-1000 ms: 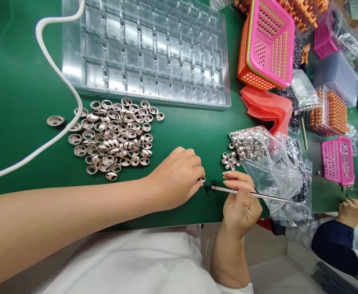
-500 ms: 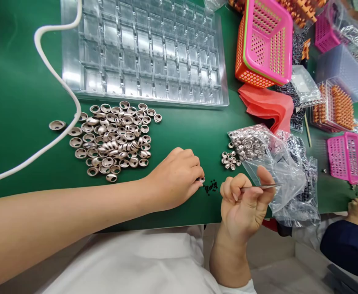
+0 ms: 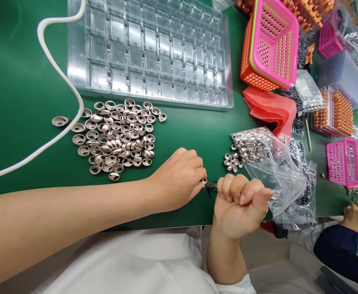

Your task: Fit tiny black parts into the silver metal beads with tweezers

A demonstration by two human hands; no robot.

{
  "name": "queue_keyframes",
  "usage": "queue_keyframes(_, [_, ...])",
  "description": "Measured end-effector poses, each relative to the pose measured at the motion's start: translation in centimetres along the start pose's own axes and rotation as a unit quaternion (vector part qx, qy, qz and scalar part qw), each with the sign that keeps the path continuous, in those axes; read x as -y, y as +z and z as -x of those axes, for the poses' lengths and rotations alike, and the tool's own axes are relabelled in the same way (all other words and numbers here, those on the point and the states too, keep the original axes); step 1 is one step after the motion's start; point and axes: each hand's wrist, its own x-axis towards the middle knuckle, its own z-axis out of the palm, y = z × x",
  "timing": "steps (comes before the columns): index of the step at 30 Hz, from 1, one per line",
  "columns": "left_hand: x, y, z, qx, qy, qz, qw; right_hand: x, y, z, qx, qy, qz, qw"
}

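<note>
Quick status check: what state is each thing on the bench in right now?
left hand: pinching a small metal ring
right hand: fisted around tweezers
clear compartment tray: empty
plastic bag of rings: open, rings spilled
metal caps: loose pile
pink basket: tipped

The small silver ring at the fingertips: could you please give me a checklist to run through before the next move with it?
1. Left hand pinches the small silver ring on the green table mat: ok.
2. Right hand grips the thin metal tweezers, tips pointing at the ring: ok.
3. Tweezer tips hold a part: cannot tell.
4. Tiny black parts lie loose right beside the ring: ok.
5. Spare small rings within reach by the clear plastic bag: ok.
6. Clear compartment tray has open pockets: ok.
</note>
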Motion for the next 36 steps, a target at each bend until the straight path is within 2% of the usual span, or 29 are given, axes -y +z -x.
queue_keyframes(7, [0.0,0.1,0.1,-0.01,0.007,-0.005,1.0,-0.9,0.4,0.4,-0.03,-0.053,0.041,0.997])
queue_keyframes(36, [0.0,0.2,0.1,-0.01,0.004,-0.005,1.0,-1.8,0.3,0.9,-0.012,-0.065,0.052,0.996])
